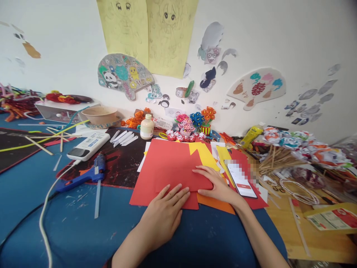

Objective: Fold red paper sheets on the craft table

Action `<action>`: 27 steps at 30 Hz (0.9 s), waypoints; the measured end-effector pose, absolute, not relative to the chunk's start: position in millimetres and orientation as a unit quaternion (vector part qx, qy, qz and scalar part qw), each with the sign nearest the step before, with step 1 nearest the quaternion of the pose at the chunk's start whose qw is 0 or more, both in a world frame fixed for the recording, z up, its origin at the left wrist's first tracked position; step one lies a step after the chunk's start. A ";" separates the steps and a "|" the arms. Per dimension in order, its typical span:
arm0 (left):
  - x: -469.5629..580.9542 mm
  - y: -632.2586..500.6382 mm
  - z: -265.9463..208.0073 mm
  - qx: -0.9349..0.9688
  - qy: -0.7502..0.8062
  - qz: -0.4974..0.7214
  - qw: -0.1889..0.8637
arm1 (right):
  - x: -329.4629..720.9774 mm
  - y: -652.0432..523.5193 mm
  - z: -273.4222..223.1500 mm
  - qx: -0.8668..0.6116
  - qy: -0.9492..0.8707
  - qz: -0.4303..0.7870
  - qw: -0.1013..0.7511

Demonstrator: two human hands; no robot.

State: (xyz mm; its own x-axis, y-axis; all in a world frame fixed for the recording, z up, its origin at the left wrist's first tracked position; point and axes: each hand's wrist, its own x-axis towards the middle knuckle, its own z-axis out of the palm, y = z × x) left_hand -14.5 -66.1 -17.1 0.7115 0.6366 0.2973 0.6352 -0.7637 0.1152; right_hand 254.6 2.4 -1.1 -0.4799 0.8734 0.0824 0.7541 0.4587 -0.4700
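A folded red sheet of paper lies on a larger red sheet, its folded edge toward me. My left hand rests palm down, fingers stretched flat across the near edge of the fold. At the right corner, my right hand curves over the folded sheet, fingertips on top and thumb at the near edge. Yellow paper and orange paper stick out from beneath the red ones.
Right of the papers lies a phone. To the left are a blue glue gun with a glue stick, a white power bank and its cable. Behind stand a glue bottle and small flower pots. Paper flowers crowd the right.
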 end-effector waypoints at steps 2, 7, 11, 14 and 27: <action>-14.4 -65.6 -16.5 0.926 0.343 0.158 0.006 | 254.7 2.8 -2.0 -0.486 -0.837 0.190 0.163; -14.3 -65.5 -14.0 0.928 0.344 0.143 0.014 | 255.0 3.2 -6.5 -0.495 -0.830 0.183 0.179; -14.5 -65.7 -13.7 0.927 0.346 0.147 0.013 | 255.3 2.7 -9.2 -0.502 -0.824 0.190 0.181; -14.4 -65.7 -13.7 0.926 0.346 0.151 0.010 | 255.6 3.1 -9.5 -0.500 -0.826 0.195 0.175; -9.1 -62.4 -10.8 0.936 0.313 0.161 0.025 | 256.2 5.7 -11.3 -0.489 -0.840 0.170 0.162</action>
